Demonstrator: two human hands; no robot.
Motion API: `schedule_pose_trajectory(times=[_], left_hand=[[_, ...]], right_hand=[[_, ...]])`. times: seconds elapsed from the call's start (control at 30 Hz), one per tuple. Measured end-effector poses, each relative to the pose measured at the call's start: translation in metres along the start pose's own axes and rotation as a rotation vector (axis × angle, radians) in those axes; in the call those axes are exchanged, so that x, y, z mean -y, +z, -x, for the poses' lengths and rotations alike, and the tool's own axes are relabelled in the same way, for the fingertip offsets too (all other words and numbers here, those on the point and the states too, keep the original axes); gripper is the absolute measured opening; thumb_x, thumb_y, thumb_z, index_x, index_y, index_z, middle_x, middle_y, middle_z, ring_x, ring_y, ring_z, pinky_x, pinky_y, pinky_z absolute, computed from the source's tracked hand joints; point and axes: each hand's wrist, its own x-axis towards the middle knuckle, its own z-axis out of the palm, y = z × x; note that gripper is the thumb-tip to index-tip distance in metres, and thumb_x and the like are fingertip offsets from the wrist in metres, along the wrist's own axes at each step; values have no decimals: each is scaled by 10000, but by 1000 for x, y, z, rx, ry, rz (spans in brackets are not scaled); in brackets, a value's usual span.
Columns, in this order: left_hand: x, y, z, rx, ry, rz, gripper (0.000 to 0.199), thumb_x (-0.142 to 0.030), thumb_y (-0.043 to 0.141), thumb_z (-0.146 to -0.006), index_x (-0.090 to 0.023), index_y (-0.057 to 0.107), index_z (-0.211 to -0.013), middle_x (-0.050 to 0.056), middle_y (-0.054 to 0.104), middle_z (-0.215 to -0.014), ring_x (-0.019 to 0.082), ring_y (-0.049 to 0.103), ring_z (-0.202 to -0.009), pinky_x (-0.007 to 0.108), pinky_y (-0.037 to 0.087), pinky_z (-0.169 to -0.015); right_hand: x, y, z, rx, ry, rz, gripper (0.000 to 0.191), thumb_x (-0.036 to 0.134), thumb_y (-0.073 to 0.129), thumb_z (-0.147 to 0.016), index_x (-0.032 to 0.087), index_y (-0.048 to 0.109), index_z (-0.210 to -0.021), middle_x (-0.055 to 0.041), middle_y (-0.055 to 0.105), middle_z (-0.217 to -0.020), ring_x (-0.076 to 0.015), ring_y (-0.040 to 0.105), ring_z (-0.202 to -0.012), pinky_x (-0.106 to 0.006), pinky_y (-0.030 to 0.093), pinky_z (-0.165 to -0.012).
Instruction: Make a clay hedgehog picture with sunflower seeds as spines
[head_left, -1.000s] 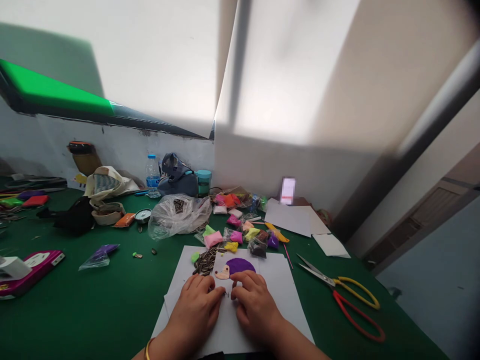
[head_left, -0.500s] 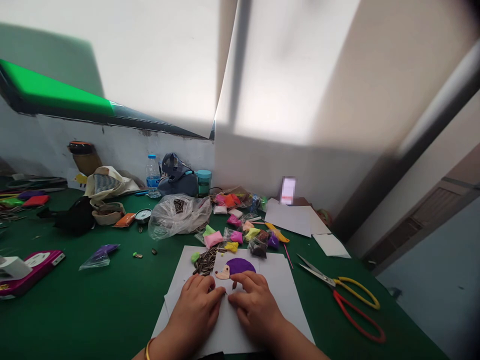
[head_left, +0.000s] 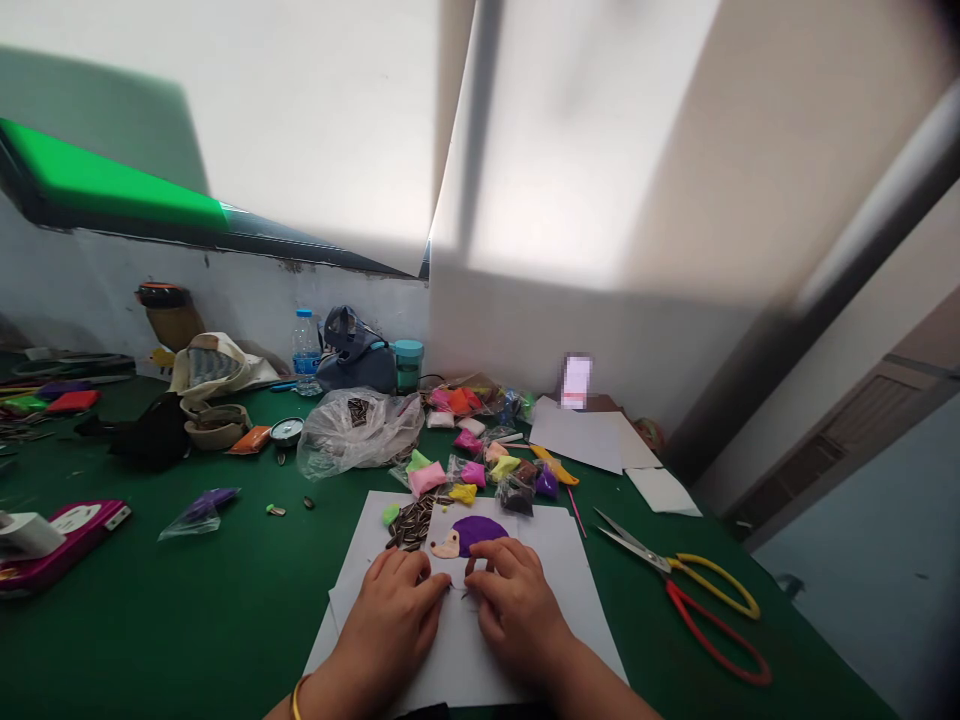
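Observation:
A flat hedgehog of modelling clay, with a purple body (head_left: 478, 531) and a cream face (head_left: 448, 545), lies on white paper (head_left: 547, 590). Just below it, my left hand (head_left: 396, 605) rests with fingers curled and thumb against forefinger; a tiny dark bit shows at their tips. My right hand (head_left: 521, 600) is bent in a pinch at the hedgehog's lower edge, with a thin dark sliver by its thumb. What either hand holds is too small to name. Striped sunflower seeds (head_left: 415, 522) lie heaped beyond my left fingers, beside a green clay lump (head_left: 391, 515).
Scissors (head_left: 679, 580) lie half open to the right. Behind the paper are small packets of coloured clay (head_left: 427, 478) and a clear bag (head_left: 360, 435) with more seeds. A water bottle (head_left: 305, 355) stands at the back; a magenta case (head_left: 75, 540) lies left.
My right hand has shifted slightly right, its thumb drawing away from my left thumb, and uncovers more of the paper between them. My left hand stays in place.

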Motion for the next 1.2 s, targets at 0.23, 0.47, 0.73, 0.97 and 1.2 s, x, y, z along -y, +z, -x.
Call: schedule_pose_trajectory(times=[0.23,0.47,0.73,0.97,1.2], left_hand=[[0,-1,0,24,0,7,270,-128,551,-849,-283,667,-1038,41,581,-931,225,529,-880,449,427,-867],[0,0,0,14,-10,18,272,-125,557,-842,-288,674,-1027,39,581,-933,230,534,-884,454,425,-870],[1,1,1,8,-9,22,268,-127,552,-849,-288,674,-1025,39,580,-931,232,533,-884,456,421,-866],[1,2,0,-5,-6,35,289,-125,569,-836,-293,675,-1047,38,589,-939,230,529,-878,444,428,-858],[1,3,1,-2,-5,16,279,-123,552,-839,-283,681,-1028,38,585,-930,223,529,-872,448,426,-865]], right_hand=[[1,-3,3,71,-19,-20,397,56,571,-660,310,714,-930,11,619,-1233,-243,518,-1130,-426,367,-943],[-5,0,2,-52,22,-46,428,5,543,-629,269,702,-926,-37,628,-1201,-252,532,-1097,-419,398,-921],[-9,0,2,-63,-14,-22,433,10,561,-632,297,719,-916,-27,625,-1206,-261,529,-1097,-428,405,-916],[-6,-9,8,32,-108,-56,484,20,577,-641,358,709,-961,37,618,-1228,-226,537,-1066,-406,400,-909],[-11,-8,9,-58,-16,-50,417,-12,538,-668,288,712,-902,-21,654,-1175,-252,541,-1095,-426,416,-924]])
